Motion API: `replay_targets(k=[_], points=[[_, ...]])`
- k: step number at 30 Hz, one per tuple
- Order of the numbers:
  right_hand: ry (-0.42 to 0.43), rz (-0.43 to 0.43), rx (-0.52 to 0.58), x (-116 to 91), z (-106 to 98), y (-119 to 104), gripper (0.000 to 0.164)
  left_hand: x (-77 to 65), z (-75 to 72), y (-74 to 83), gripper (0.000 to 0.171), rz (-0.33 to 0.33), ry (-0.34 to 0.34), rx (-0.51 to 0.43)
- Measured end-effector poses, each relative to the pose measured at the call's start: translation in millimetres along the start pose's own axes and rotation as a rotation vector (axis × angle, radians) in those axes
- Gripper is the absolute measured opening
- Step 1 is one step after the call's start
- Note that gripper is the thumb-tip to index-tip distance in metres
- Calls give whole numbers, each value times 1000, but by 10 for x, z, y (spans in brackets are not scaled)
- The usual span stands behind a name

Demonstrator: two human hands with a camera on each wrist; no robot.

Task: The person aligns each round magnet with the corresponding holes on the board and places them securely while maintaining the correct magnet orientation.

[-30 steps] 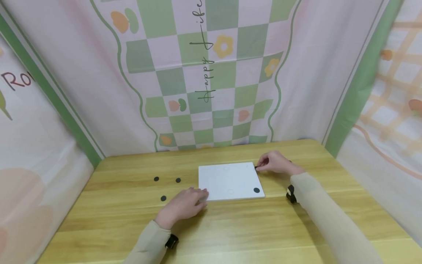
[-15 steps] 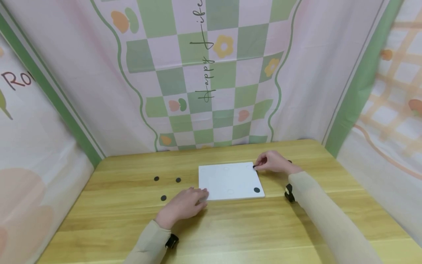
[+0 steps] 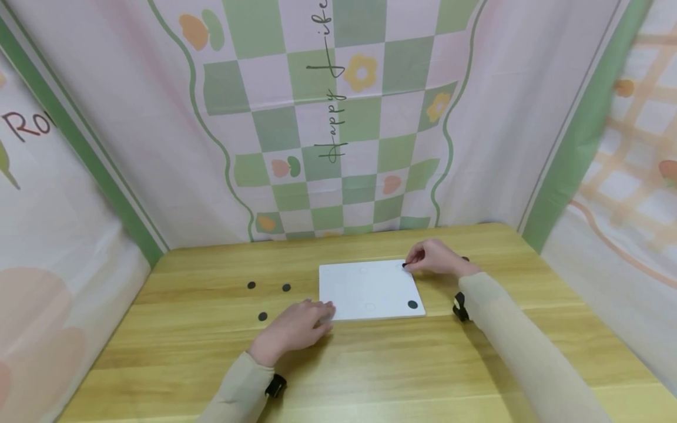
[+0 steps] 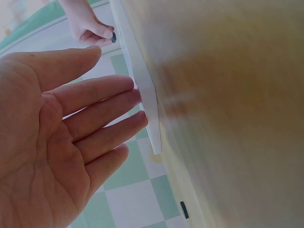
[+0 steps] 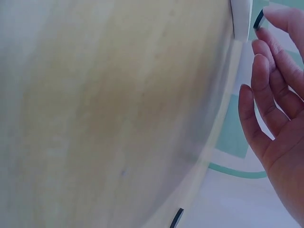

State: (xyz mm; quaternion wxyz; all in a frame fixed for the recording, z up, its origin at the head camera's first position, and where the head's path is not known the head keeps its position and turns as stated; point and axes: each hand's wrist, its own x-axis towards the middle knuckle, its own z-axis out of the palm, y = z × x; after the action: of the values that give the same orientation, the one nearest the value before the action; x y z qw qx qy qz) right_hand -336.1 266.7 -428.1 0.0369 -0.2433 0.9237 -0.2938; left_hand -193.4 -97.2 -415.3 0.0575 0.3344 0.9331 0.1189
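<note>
A white rectangular board with faint round marks lies on the table. One black disc sits at its near right corner. My right hand pinches another thin black disc between thumb and index finger, over the board's far right corner. The left hand rests its fingertips on the board's near left corner; in the left wrist view its fingers are extended and hold nothing.
Three black discs lie on the table left of the board, the nearest disc beyond my left hand. Another black disc shows behind the right wrist. A patterned curtain borders the wooden table's far edge.
My right hand has moved slightly left with its disc, from beside the board's right edge to over the far right corner. The left hand has stayed in place.
</note>
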Motion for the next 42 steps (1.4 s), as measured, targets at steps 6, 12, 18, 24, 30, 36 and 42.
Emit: replay_targets(k=[6, 12, 18, 24, 30, 36, 42], points=[[-7, -4, 6, 22, 13, -39, 15, 1, -1, 1, 41, -4, -3, -3], [-9, -2, 6, 50, 34, -31, 14, 0, 15, -3, 41, -6, -7, -2], [-6, -7, 4, 64, 43, -25, 14, 7, 22, -10, 42, -8, -5, 3], [-5, -10, 13, 73, 43, -25, 15, 9, 17, -9, 41, -6, -7, 1], [-3, -15, 13, 72, 51, -20, 16, 14, 15, -3, 40, 1, -4, 7], [3, -8, 19, 88, 67, -5, 14, 11, 6, 5, 40, -1, -4, 7], [-3, -14, 12, 94, 79, 6, 14, 14, 16, -6, 40, 1, 1, 8]])
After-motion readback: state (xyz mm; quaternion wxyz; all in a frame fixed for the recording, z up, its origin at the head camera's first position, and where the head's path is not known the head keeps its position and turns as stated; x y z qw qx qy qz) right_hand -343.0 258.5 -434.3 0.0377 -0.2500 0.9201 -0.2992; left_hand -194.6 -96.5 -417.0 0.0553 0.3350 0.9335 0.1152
